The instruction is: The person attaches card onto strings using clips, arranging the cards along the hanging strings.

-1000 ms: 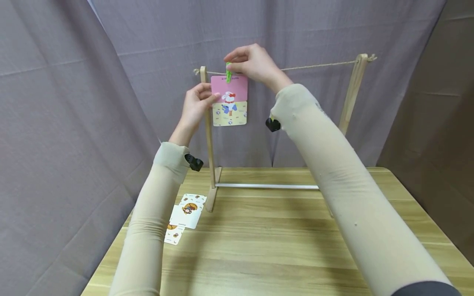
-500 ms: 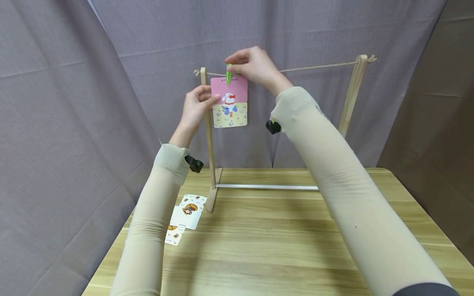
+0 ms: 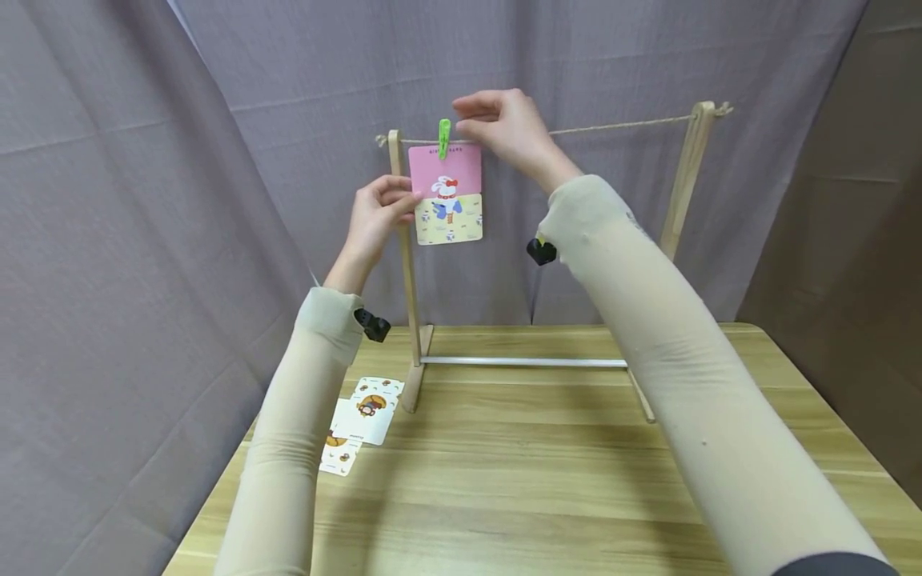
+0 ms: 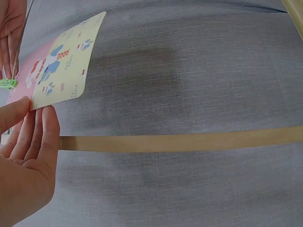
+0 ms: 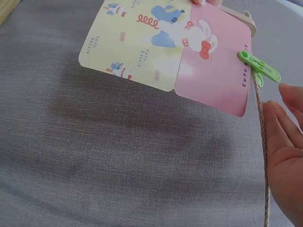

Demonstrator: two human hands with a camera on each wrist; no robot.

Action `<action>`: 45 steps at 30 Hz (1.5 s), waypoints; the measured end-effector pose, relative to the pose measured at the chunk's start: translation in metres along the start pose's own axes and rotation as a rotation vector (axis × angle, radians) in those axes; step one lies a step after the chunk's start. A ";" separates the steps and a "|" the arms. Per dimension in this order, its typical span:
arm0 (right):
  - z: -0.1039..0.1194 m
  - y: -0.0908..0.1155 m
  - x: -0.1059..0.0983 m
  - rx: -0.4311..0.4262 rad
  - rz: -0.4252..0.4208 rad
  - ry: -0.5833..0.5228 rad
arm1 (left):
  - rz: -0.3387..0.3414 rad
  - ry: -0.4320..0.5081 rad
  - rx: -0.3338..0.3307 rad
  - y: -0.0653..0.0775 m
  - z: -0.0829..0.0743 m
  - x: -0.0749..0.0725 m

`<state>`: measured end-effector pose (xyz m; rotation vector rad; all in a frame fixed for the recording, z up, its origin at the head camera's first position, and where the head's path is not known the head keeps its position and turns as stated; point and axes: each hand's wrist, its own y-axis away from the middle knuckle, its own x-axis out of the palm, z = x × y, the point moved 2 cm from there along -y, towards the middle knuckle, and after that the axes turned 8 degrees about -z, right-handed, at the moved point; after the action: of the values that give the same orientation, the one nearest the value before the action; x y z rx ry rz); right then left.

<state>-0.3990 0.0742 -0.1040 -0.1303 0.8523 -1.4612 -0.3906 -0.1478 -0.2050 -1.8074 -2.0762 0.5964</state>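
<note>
Both arms [image 3: 284, 448] reach forward; the left hand [image 3: 373, 214] pinches, the right hand [image 3: 515, 132], higher, is relaxed, fingertips [image 3: 467, 104] parted.

Card [image 3: 446, 194] common to all views

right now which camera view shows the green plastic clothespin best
Right wrist: the green plastic clothespin looks largest and clearest there. Head shows it upright but small; left wrist catches it at the edge.

I work in what looks like a curtained booth: grey drapes [image 3: 288, 48] across the upper frame, wood-grain table [image 3: 519, 480] at bottom.
</note>
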 end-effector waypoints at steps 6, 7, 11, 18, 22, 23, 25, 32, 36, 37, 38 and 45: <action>-0.007 0.005 -0.006 -0.007 -0.036 -0.051 | 0.007 0.004 0.010 0.004 0.004 -0.002; -0.008 0.006 -0.007 -0.009 -0.041 -0.061 | 0.004 0.004 0.008 0.005 0.005 -0.002; -0.011 0.010 -0.012 -0.011 -0.066 -0.104 | 0.006 -0.003 -0.001 0.007 0.007 -0.004; -0.015 0.015 -0.016 -0.017 -0.081 -0.122 | 0.009 0.002 -0.003 0.009 0.011 -0.008; -0.017 0.019 -0.017 -0.019 -0.075 -0.113 | 0.001 0.003 0.003 0.010 0.010 -0.012; -0.017 0.020 -0.018 -0.020 -0.074 -0.108 | 0.004 -0.004 0.009 0.010 0.009 -0.013; -0.018 0.023 -0.019 -0.023 -0.069 -0.099 | 0.007 -0.011 0.017 0.010 0.009 -0.015; -0.022 0.036 -0.027 -0.030 -0.051 -0.065 | 0.021 -0.003 0.017 0.013 0.013 -0.022; -0.027 0.042 -0.034 -0.029 -0.043 -0.046 | 0.018 0.002 0.012 0.015 0.013 -0.027; -0.028 0.044 -0.035 -0.029 -0.039 -0.043 | 0.016 0.004 0.010 0.015 0.013 -0.028; -0.029 0.045 -0.037 -0.028 -0.034 -0.039 | 0.014 0.002 0.007 0.016 0.012 -0.029; -0.034 0.053 -0.046 -0.042 -0.012 0.030 | 0.011 -0.067 -0.001 0.020 0.014 -0.041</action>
<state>-0.3699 0.1379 -0.1388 -0.1459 0.9083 -1.4601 -0.3743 -0.1874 -0.2259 -1.8245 -2.1110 0.6686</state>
